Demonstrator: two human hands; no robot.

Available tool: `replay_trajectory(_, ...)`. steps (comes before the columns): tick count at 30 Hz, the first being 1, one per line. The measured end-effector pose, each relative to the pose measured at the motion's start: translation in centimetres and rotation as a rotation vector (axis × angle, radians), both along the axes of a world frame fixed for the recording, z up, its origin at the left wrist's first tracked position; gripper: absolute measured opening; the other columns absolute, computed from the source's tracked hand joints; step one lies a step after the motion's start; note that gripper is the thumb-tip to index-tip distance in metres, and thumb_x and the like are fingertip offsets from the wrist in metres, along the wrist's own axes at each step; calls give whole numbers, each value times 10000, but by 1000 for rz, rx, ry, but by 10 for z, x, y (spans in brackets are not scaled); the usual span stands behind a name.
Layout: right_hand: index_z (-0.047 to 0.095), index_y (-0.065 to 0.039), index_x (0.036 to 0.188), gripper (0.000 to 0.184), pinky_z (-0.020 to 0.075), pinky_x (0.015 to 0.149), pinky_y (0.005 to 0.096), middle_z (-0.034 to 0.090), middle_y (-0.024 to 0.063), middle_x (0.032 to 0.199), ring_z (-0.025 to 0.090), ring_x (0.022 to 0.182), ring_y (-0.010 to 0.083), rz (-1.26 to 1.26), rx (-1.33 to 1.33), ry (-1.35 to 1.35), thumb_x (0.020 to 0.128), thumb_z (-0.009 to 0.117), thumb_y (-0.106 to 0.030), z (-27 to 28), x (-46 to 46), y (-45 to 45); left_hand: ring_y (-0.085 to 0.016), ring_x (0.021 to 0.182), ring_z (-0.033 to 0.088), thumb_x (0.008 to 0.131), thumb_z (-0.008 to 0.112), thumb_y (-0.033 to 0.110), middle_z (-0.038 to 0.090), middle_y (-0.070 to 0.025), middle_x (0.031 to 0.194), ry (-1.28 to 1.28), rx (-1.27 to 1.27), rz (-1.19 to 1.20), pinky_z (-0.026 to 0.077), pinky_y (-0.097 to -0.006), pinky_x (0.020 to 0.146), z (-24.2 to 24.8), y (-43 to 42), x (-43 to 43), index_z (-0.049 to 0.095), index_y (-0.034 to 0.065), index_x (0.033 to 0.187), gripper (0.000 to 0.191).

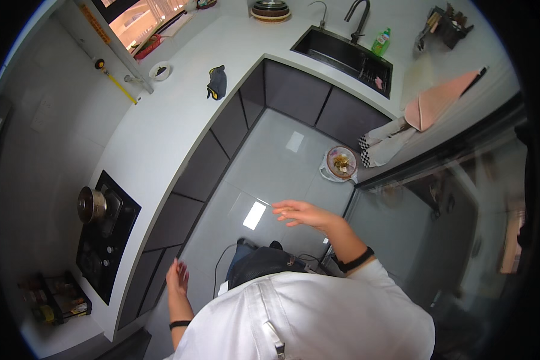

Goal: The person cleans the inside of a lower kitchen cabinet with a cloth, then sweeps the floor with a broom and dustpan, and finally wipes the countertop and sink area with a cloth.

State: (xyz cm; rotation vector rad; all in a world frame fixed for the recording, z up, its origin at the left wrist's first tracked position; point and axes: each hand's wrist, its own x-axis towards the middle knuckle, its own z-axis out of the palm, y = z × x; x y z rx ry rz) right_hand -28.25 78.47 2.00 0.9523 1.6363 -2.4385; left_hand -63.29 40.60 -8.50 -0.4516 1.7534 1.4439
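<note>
My right hand hovers over the grey tiled floor, palm down and fingers spread a little, holding nothing. Lower left, my left hand hangs beside the dark cabinet doors with its fingers loosely apart and nothing in them. From this view I cannot tell whether it touches a door. Black bands circle both forearms. Beyond the cabinets runs a white countertop. On it lie dark grey gloves with yellow edges, near the front edge.
A lidded pot stands on the black gas hob. A rack of condiments sits lower left. Farther back are a white bowl, a black sink and a green bottle. A waste bin stands near the glass door.
</note>
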Motion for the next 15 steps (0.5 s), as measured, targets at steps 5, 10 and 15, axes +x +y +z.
replay_trajectory(5,470,-87,1428,467,444,1047,427,563,134,1364,550,1244,249,-3,-212,494,1012,531,-290,42,7,79,-188,1177,575,967,627,339,616,-47,1312,28,390,-513,387,-327,1018,71,184,-21,610,110,1278,386)
replay_trajectory(10,593,-102,1311,379,477,988,417,617,137,1277,595,1154,277,-284,147,92,971,593,-270,-29,6,119,-103,1107,594,956,644,345,667,6,1230,173,128,-759,393,-293,943,49,305,-48,621,150,1284,382)
replay_trajectory(15,655,-78,1228,370,515,912,395,649,156,1210,646,1040,296,-439,694,-468,924,658,-289,-67,44,119,-112,1071,595,931,687,277,675,-14,1152,288,100,-889,425,-275,932,-2,406,-98,648,121,1242,350)
